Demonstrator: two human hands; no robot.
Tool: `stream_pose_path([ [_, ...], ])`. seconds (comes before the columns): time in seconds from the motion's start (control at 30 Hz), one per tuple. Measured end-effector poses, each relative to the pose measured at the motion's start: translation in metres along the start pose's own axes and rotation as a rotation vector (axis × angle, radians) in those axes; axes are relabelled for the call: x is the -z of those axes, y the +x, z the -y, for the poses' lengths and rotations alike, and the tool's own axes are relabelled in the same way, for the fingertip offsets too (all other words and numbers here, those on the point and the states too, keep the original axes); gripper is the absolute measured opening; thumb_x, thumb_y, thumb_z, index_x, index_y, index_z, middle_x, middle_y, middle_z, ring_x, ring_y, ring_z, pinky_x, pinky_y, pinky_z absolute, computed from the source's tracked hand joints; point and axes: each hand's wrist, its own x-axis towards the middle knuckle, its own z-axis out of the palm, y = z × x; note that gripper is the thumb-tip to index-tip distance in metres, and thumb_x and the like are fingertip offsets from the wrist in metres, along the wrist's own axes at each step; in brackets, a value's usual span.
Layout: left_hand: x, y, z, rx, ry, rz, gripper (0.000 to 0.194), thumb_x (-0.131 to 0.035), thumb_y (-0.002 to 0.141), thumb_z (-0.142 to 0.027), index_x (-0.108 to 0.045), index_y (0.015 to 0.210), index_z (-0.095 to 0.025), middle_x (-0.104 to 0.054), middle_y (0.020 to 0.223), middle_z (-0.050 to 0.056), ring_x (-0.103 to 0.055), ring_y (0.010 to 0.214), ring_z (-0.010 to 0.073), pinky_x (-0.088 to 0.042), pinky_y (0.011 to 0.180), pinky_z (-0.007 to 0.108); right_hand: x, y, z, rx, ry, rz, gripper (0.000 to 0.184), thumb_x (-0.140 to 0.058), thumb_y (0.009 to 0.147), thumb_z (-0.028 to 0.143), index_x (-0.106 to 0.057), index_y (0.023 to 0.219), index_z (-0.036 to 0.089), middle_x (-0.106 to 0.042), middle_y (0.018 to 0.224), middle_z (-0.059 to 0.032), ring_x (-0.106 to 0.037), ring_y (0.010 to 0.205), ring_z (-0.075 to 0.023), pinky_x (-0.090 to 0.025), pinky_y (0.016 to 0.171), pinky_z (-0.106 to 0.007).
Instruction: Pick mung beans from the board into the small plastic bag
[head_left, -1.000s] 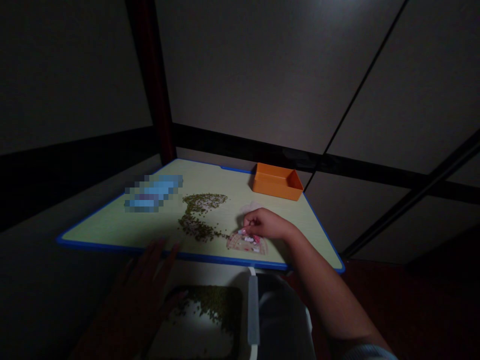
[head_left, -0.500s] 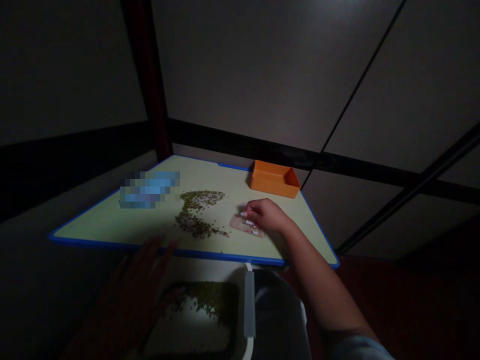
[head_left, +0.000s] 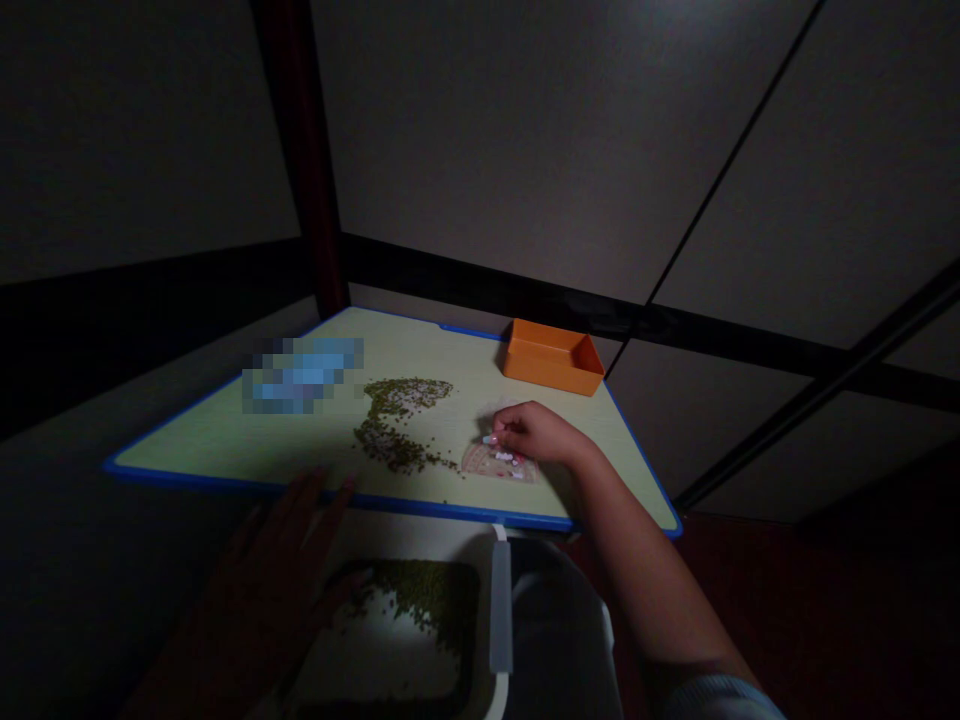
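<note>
My right hand is over a flat, pinkish, patterned piece on the table, half-round in outline and perhaps see-through. Its thumb and fingers are pinched together; what lies between them, if anything, is too small to make out. Small white bits show just below the fingertips. To the left lies a loose scatter of small green pellets or seeds. My left hand, in deep shadow, has its fingers stretched out toward the table's near edge. Below it, a white tub holds more green bits.
An orange open box stands at the table's far right corner. A blurred-out blue item lies at the left. The pale table has a blue rim, and dark panelled walls rise behind it.
My right hand has shifted slightly down over the pinkish piece, and its fingertips sit a little differently. More of the piece shows below the hand. My left hand keeps its place.
</note>
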Motion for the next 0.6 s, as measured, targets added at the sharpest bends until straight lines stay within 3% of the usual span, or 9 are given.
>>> stream_pose_path([
  [0.2,0.0004,-0.0005,0.0003,-0.018,0.007,-0.01,0.07,-0.033,0.089,-0.054,-0.032,0.148,-0.016,-0.043,0.149,0.024,-0.046,0.135,0.0384,-0.045,0.098,0.055,-0.0018,-0.0008,-0.0002,-0.005,0.085,0.118,0.015,-0.06,0.083,0.02,-0.058,0.068,0.015,-0.054,0.056,0.0044,-0.045,0.054,-0.0083,-0.032,0.057,-0.022],
  [0.37,0.0026,0.0007,-0.0019,-0.043,0.03,-0.046,0.07,-0.031,0.09,-0.051,-0.029,0.149,-0.012,-0.046,0.145,0.028,-0.05,0.13,0.0411,-0.046,0.094,0.056,-0.0005,-0.0024,0.0031,-0.035,0.188,0.115,0.017,-0.059,0.083,0.023,-0.056,0.068,0.015,-0.053,0.055,0.0048,-0.045,0.051,-0.008,-0.031,0.054,-0.022],
  [0.6,0.0068,0.0026,-0.0027,-0.058,0.049,-0.06,0.069,-0.03,0.091,-0.049,-0.026,0.15,-0.012,-0.048,0.143,0.028,-0.052,0.129,0.0402,-0.048,0.093,0.055,-0.001,-0.0036,0.0008,-0.063,0.165,0.268,0.016,-0.06,0.083,0.025,-0.06,0.07,0.015,-0.056,0.053,0.0048,-0.048,0.05,-0.0083,-0.035,0.054,-0.022],
])
